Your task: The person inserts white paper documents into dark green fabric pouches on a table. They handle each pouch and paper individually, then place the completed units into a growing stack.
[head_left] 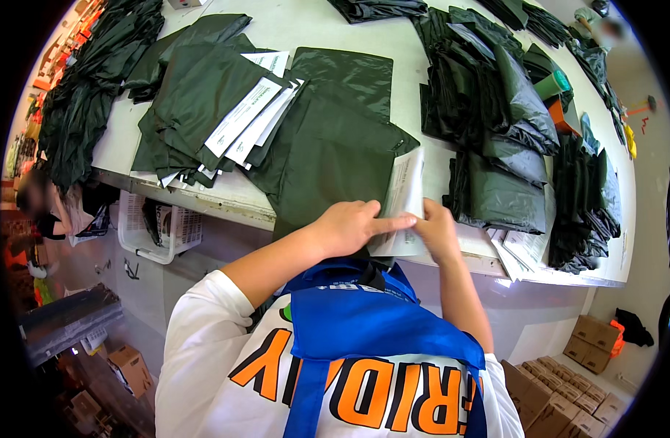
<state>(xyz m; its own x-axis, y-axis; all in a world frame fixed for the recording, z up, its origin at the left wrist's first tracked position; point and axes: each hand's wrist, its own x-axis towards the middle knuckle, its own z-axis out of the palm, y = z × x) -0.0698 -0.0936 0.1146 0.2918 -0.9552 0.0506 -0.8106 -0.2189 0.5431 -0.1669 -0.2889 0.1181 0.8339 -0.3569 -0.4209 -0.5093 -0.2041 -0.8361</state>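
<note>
A dark green piece of smooth fabric lies in front of me and hangs over the table's near edge. On its right side stands a white printed paper sheet, which looks folded or bent. My left hand is closed on the sheet's lower left part, its index finger reaching across the front. My right hand pinches the sheet's right edge, the fingertips partly hidden. Left of this, a pile of similar green pieces has white printed sheets sticking out from it.
Folded dark bundles and a green cylinder sit on the white table at right. Loose papers overhang its front edge. A white basket is below at left, cardboard boxes at lower right. Other people are at the sides.
</note>
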